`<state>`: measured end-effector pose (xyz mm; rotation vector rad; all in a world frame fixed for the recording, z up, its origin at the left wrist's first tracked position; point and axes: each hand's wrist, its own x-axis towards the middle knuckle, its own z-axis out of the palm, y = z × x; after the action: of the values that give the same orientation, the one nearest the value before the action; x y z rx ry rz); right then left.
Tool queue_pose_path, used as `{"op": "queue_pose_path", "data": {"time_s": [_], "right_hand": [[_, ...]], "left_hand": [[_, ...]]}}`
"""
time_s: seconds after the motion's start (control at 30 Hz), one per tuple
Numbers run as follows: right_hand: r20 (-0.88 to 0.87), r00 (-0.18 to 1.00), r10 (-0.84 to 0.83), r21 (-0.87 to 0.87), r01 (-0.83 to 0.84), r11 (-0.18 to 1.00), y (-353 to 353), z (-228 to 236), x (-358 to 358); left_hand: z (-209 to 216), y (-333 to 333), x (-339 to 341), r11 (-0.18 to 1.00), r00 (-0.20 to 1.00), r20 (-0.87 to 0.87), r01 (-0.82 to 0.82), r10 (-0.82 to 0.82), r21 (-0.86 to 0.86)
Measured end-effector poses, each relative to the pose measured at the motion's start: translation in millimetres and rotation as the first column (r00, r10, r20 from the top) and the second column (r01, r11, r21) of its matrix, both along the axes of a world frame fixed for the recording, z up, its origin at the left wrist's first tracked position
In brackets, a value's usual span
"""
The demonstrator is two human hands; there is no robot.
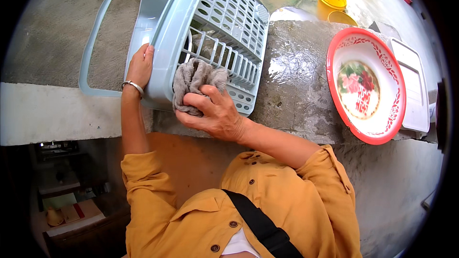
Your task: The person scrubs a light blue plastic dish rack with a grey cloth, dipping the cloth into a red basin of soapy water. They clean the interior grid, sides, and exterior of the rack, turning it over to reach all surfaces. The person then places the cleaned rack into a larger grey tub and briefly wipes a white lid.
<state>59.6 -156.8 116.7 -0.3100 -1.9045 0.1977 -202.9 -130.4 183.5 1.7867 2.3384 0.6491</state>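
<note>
A pale blue plastic dish rack (165, 52) stands tipped on its side on the concrete ledge, its slotted and perforated draining tray (229, 14) facing right. My left hand (139, 67), with a bangle at the wrist, grips the rack's left wall; some of its fingers are hidden. My right hand (213, 112) is closed around a crumpled, wet-looking grey cloth (193, 79) and presses it against the rack's near rim, beside the slots. Left of the rack, joined or leaning against it, is a pale blue frame-like lid (88, 52) with a clear panel.
Wet concrete ledge (291, 76) runs under everything. To the right, a red-rimmed white enamel basin (366, 86) with a flower pattern leans on a white tray-like lid (413, 86). Beyond stand a yellow bucket (330, 0) and another yellow container (342, 17).
</note>
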Motion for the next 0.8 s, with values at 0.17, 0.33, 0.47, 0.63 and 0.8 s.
{"op": "queue_pose_path", "data": {"time_s": [0.17, 0.33, 0.47, 0.63, 0.8], "right_hand": [[0.100, 0.993, 0.067, -0.066, -0.061, 0.996, -5.0, -92.0, 38.6], [0.123, 0.987, 0.101, -0.144, -0.083, 0.986, -4.8, -121.8, 65.0], [-0.049, 0.998, 0.028, -0.009, -0.029, 1.000, -0.3, -28.5, 13.8], [-0.028, 1.000, 0.005, 0.020, -0.004, 1.000, 3.5, -5.7, -10.7], [0.160, 0.983, 0.091, -0.070, -0.081, 0.994, -2.5, -116.7, 56.2]], "left_hand": [[-2.9, -7.2, -5.7, 0.999, 0.999, 0.046, -0.010, 0.011, -0.038], [6.6, -1.1, 11.9, 0.999, 0.998, 0.053, -0.030, 0.031, -0.025], [1.7, -1.7, 6.1, 0.999, 0.999, 0.006, -0.039, 0.039, -0.009], [14.9, 0.9, 18.8, 0.998, 0.999, -0.018, -0.034, 0.033, -0.055], [4.7, -1.0, 8.7, 1.000, 0.997, 0.071, -0.008, 0.009, -0.013]]}}
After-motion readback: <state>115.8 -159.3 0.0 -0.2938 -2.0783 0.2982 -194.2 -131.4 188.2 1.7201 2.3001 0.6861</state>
